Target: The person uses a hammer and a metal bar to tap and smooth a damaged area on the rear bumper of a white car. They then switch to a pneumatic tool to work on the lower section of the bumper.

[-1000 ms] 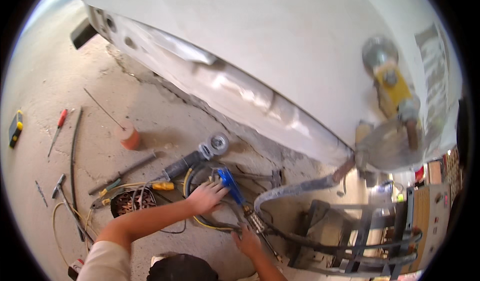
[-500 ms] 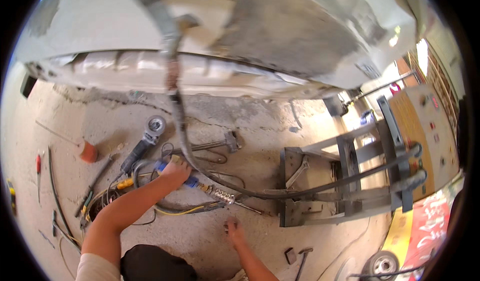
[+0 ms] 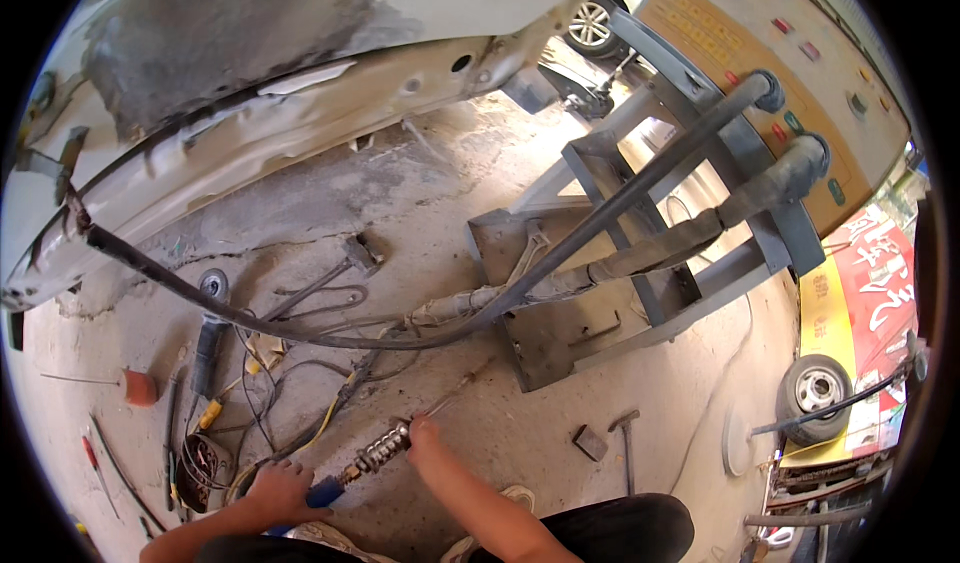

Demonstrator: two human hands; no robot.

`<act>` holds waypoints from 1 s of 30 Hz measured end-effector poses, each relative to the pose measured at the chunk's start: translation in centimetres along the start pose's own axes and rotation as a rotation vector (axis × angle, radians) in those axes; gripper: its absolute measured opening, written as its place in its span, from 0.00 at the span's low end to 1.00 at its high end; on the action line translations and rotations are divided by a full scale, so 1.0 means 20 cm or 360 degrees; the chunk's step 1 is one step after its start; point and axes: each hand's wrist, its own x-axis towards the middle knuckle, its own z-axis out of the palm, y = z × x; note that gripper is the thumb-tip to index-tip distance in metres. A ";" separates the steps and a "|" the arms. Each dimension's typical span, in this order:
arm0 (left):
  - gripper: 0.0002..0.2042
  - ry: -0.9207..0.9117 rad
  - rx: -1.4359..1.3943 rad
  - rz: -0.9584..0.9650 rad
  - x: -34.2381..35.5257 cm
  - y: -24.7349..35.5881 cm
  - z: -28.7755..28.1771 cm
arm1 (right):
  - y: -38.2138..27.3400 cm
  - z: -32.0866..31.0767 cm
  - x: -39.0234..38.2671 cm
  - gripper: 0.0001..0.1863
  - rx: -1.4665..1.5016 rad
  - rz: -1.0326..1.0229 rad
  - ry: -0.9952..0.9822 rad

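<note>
Blue-handled tool (image 3: 372, 457) (metal coil showing) touches the right hand (image 3: 428, 441).

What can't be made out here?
All in the head view:
Left hand: its back hides how it grips the blue handle.
Right hand: hides its own underside, so its grip is unclear.
Rod tip: too small and blurred.
Small reddish pieces: too tiny to identify.
Car body: cut off by the top edge.

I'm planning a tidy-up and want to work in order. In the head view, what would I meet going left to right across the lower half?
Red-handled screwdriver → angle grinder → left hand → blue-handled tool's metal spring → right hand → dark block → hammer → lower wheel.
</note>
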 end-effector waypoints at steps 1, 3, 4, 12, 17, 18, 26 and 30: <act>0.24 0.0079 -0.0120 0.0008 0.00 0.00 0.09 | 0.00 0.01 -0.04 0.19 -0.0190 -0.0043 -0.0008; 0.22 0.0233 -0.0359 0.0022 0.03 -0.04 0.36 | 0.00 0.03 -0.09 0.20 -0.0493 -0.0100 -0.0070; 0.20 0.0175 -0.0452 -0.0145 0.05 -0.06 0.44 | 0.01 0.04 -0.10 0.22 -0.0608 -0.0111 -0.0125; 0.20 0.0227 -0.0698 -0.0391 0.16 0.01 0.51 | -0.69 0.10 -0.41 0.30 -0.0827 -0.1231 0.0054; 0.26 0.0305 -0.0432 -0.0502 0.21 0.08 0.54 | -0.59 0.02 -0.29 0.22 -0.0525 -0.1433 0.0468; 0.26 0.0165 -0.0479 -0.0564 0.22 0.07 0.58 | -0.50 0.02 -0.30 0.22 -0.0856 -0.1161 0.0326; 0.26 -0.0001 -0.0647 -0.0747 0.20 0.07 0.67 | -0.38 0.04 -0.25 0.23 -0.0994 -0.1234 0.0355; 0.26 -0.0025 -0.0658 -0.0795 0.16 0.11 0.56 | -0.85 -0.11 0.00 0.21 -0.0899 -0.2168 0.0940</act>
